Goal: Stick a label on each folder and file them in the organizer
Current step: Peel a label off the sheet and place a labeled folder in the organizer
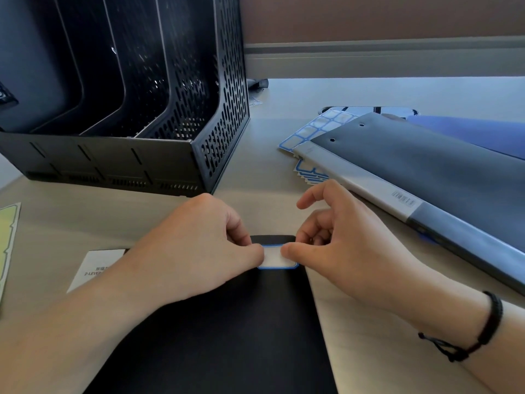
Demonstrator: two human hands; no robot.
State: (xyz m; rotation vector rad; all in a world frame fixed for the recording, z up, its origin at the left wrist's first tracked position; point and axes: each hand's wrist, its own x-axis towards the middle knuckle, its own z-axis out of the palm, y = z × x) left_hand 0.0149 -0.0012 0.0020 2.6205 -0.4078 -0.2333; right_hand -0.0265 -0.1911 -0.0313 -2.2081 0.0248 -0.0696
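The left hand (199,248) and right hand (338,245) each pinch one end of a white, blue-edged label (277,258), pressing it near the top edge of the black folder (227,336) lying flat on the desk (270,194). The label looks thin, light and tacky, best held by its ends. The black organizer's (127,109) slots seem empty, though shadowed.

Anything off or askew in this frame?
Minor only: the label pinched by the left hand and right hand sits slightly tilted near the black folder's top edge. Label sheets lie half-buried under the grey folder.
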